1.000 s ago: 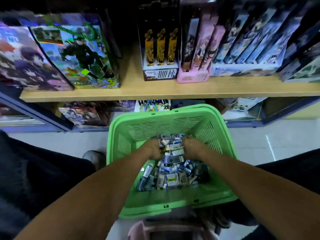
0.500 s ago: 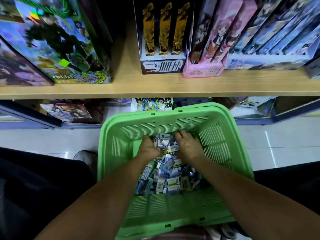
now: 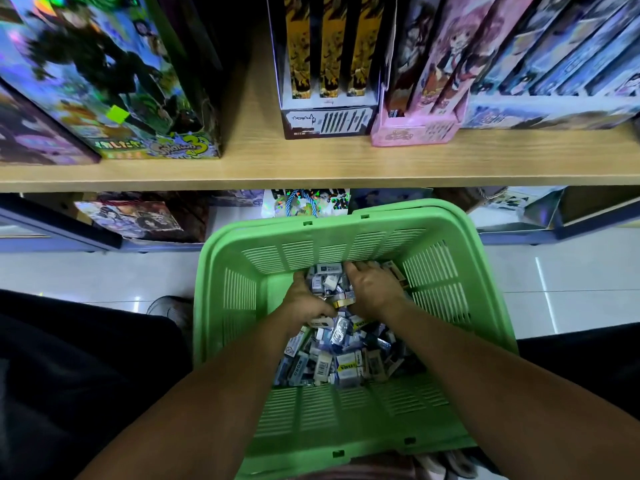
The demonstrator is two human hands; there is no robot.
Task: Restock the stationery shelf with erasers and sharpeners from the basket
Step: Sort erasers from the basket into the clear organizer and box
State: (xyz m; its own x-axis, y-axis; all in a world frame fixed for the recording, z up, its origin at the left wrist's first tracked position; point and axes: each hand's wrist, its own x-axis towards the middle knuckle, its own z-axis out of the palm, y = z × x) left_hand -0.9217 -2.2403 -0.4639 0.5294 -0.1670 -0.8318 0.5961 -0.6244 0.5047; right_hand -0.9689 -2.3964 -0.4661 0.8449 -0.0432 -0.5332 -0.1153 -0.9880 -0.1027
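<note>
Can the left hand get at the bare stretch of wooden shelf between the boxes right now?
Probably yes: left hand is down in the green basket, and nothing stands over that bare shelf gap.

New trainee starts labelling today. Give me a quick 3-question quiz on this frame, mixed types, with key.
1. True or false: both hands are inside the green basket.
2. Which display box stands directly beside the pink box on the wooden shelf? A) black-and-yellow box B) green carton C) red tin
3. Fill in: the small packets lie heaped on the basket's ____.

Key:
1. True: left hand and right hand both rest on the heap.
2. A
3. floor
</note>
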